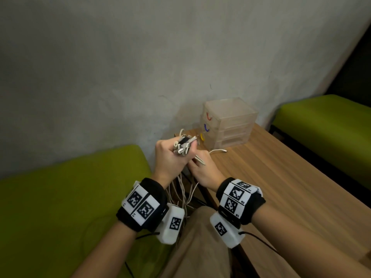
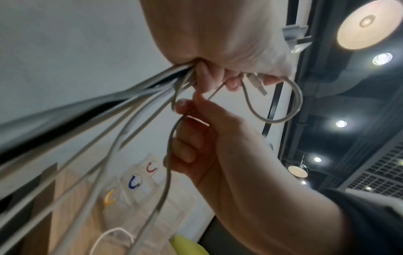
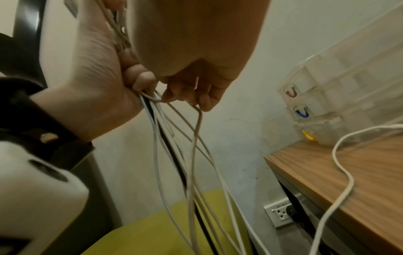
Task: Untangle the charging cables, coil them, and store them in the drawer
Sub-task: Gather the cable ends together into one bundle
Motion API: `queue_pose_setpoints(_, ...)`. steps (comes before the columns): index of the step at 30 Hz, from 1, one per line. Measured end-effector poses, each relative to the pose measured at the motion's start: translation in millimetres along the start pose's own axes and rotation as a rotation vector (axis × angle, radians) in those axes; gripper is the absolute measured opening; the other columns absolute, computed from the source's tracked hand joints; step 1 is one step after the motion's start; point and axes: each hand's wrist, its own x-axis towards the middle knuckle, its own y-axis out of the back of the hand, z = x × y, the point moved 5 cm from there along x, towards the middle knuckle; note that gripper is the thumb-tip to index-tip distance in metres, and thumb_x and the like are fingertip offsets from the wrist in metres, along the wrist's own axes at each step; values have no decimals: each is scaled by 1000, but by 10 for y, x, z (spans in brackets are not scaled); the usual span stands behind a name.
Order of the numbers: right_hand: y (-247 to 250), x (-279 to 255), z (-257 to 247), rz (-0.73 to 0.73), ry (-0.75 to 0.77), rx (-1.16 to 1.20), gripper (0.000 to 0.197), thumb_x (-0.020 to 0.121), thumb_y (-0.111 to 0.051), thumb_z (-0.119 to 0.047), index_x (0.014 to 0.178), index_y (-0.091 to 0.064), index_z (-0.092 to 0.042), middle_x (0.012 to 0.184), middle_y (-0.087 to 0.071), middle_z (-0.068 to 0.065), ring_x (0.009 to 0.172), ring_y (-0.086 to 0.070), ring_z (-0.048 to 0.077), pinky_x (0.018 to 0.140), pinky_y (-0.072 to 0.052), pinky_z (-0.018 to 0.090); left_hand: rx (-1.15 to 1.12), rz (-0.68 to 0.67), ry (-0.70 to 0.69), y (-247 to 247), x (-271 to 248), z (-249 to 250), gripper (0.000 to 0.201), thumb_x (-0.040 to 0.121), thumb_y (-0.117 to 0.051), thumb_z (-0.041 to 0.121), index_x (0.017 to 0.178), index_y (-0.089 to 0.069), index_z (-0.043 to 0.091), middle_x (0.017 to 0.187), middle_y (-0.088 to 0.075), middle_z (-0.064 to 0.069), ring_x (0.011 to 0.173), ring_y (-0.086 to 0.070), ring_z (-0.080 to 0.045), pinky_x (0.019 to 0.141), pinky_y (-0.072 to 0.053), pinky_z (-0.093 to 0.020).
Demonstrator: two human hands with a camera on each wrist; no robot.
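Observation:
A bunch of white charging cables point(image 1: 183, 192), with one black lead among them, hangs between my wrists over my lap. My left hand point(image 1: 180, 155) grips the bunch near its top, and several plug ends point(image 1: 183, 146) stick up out of the fist. Just below and to the right, my right hand point(image 1: 197, 163) pinches a single white strand point(image 2: 169, 155) from the bunch. The clear plastic drawer unit point(image 1: 230, 125) stands on the table against the wall, with red, blue and yellow handles and all drawers closed. One loose white cable point(image 1: 217, 151) lies on the table in front of it.
The wooden table point(image 1: 291, 177) runs along my right side. Green cushioned benches sit at my left point(image 1: 60, 197) and at the far right point(image 1: 325, 121). A wall socket point(image 3: 281, 214) with a black plug is under the table edge. The grey wall is close ahead.

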Motion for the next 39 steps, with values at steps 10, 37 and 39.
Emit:
queue_pose_setpoints(10, -321, -224, 635, -345, -197, -352, 27, 96, -47, -23, 89, -63, -2, 88, -67, 16, 83, -62, 29, 74, -47, 36, -26, 400, 20, 631, 549, 226, 23, 75, -59, 32, 57, -55, 20, 45, -50, 25, 45, -42, 5, 48, -32, -19)
queue_pose_setpoints(37, 158, 64, 86, -39, -95, -345, 50, 90, -46, -17, 138, -32, -18, 130, -51, 11, 114, -53, 25, 97, -45, 42, 189, -183, 346, 379, 327, -83, 36, 83, -57, 40, 110, -54, 17, 75, -53, 18, 60, -49, 2, 67, -45, -32)
queue_pose_setpoints(39, 277, 90, -42, 105, 17, -277, 49, 87, -39, -23, 135, -37, -17, 125, -54, 8, 114, -52, 22, 98, -43, 41, 185, -131, 312, 324, 317, -93, 32, 85, -57, 38, 80, -59, 6, 55, -45, 6, 52, -42, -16, 54, -43, -43)
